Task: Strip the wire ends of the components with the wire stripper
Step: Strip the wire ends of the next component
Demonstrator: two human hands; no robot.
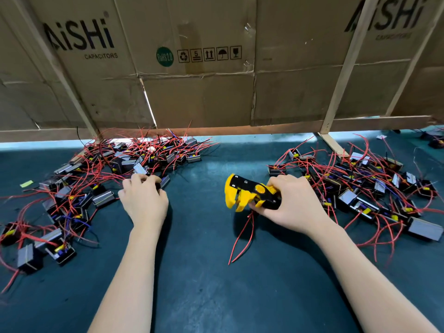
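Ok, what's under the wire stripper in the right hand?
Red wires trail from beneath the wire stripper onto the green mat. The right hand and the tool cover whatever those wires join, so I cannot tell if a component is held there.

Both bare forearms reach forward, roughly parallel and well apart. The left hand (144,200) lies palm down, knuckles up, fingers curled under at the tips. The right hand (294,205) is turned inward, fingers and thumb wrapped in a grip.
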